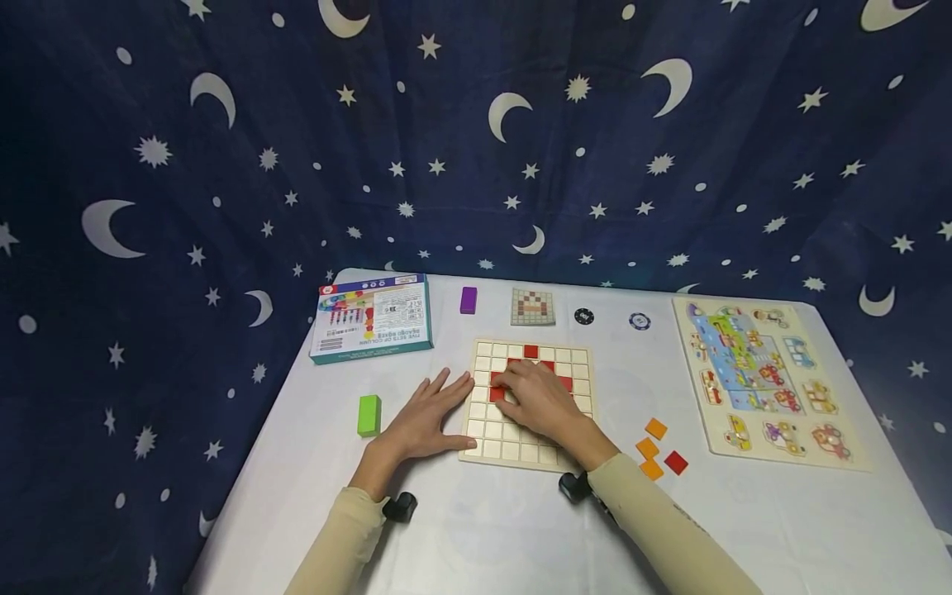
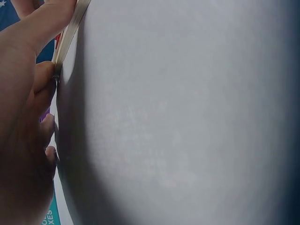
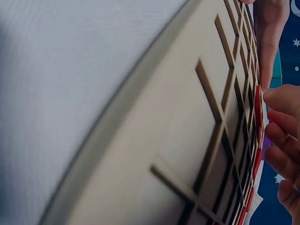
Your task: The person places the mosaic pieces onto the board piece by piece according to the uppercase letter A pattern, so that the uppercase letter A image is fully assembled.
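Note:
A pale wooden grid board [image 1: 491, 450] lies on the table, with several red square tiles [image 1: 531, 351] set in its upper cells. My left hand [image 1: 424, 420] lies with spread fingers at the board's left side, fingertips and thumb touching its edge. Over the board, my right hand [image 1: 539, 397] has curled fingers and thumb around a red tile [image 1: 496, 395] at the left of the red pattern. The right wrist view has the thumb [image 3: 281, 98] against the red row, seen edge-on. My right hand hides some of the cells.
Loose orange tiles [image 1: 647, 449] and one red tile [image 1: 676, 462] lie right of the board. A pattern card [image 1: 532, 307], a purple block [image 1: 468, 300] and two chips [image 1: 583, 316] sit behind. A box [image 1: 372, 318] and green block [image 1: 368, 415] are left; a picture puzzle [image 1: 717, 434] is right.

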{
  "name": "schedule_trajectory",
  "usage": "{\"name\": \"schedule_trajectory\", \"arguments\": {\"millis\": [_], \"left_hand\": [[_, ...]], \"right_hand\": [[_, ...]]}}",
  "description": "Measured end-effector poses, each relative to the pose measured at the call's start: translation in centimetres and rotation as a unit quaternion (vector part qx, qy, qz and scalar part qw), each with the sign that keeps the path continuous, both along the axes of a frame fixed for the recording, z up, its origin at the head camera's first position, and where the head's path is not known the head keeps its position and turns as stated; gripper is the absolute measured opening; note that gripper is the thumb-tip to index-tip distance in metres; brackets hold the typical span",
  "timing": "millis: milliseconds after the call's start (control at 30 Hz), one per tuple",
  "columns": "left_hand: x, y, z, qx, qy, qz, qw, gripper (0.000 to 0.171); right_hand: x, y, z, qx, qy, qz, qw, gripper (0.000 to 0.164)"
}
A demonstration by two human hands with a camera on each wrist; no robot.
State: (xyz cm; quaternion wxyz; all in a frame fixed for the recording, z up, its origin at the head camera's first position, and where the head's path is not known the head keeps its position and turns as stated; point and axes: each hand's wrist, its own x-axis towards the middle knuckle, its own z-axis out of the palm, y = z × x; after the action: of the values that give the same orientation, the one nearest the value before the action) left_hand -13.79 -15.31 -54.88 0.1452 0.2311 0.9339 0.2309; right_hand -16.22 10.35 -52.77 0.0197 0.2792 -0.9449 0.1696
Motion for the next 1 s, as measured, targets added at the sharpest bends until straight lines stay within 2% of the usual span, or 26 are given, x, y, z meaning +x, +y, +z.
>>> {"name": "schedule_trajectory", "arguments": {"millis": [300, 567, 800, 1000], "left_hand": [[0.0, -0.1, 0.0, 0.006, -0.007, 0.001, 1.0, 0.105], [0.0, 0.0, -0.1, -0.001, -0.004, 0.0, 1.0, 0.105], [0.1, 0.3, 0.1, 0.009, -0.004, -0.001, 1.0, 0.106], [0.2, 0.2, 0.2, 0.022, -0.004, 0.004, 0.9997, 0.105]], "right_hand": [[0.1, 0.0, 0.3, -0.006, -0.008, -0.004, 1.0, 0.017], [0.2, 0.5, 0.3, -0.006, -0.021, -0.008, 1.0, 0.017], [0.9, 3.3, 0.5, -0.012, -0.02, -0.026, 0.999, 0.02], [2.3, 6.8, 0.3, -0.023, 0.01, -0.05, 0.998, 0.02]]}}
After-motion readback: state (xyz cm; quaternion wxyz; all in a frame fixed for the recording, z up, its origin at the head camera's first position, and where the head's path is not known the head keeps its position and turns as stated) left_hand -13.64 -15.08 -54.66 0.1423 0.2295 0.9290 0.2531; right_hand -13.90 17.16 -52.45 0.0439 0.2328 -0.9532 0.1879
